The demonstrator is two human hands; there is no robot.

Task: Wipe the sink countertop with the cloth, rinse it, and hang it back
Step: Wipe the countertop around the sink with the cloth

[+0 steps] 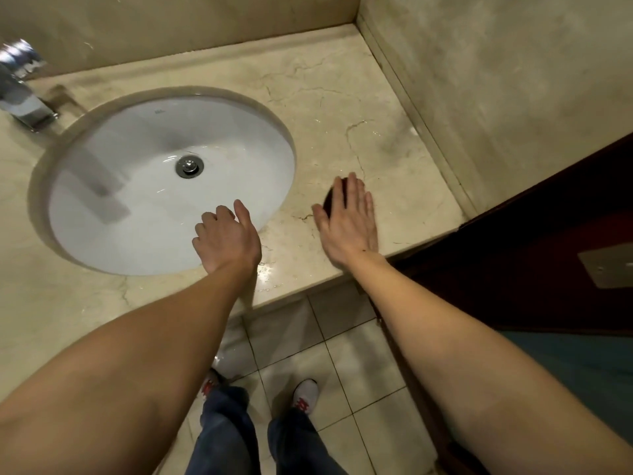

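Two shoes (305, 394), white with red marks, stand on the pale tiled floor (342, 341) at the bottom of the view, below dark blue trouser legs. Both bare forearms reach up from there to the near edge of the marble worktop (342, 97).

The left hand (226, 240) hangs over the near rim of the sink (137, 200), its fingers loosely curled and its thumb out to the side; it holds nothing. The right hand (349, 224) lies on the worktop just right of the sink, palm down with the fingers straight and close together. Under those fingers is the cloth (333, 197), a small dark wad, mostly covered, with only its left edge showing beside the index finger. The hand rests flat on it and does not grip it.

Wet glints show on the worktop near the front edge, between the two wrists. The round white sink has a chrome drain (189, 166) at its middle. A chrome tap (24, 97), blurred, stands at the far left. Beige walls close the far and right sides, and a dark door (548, 252) stands at the right.
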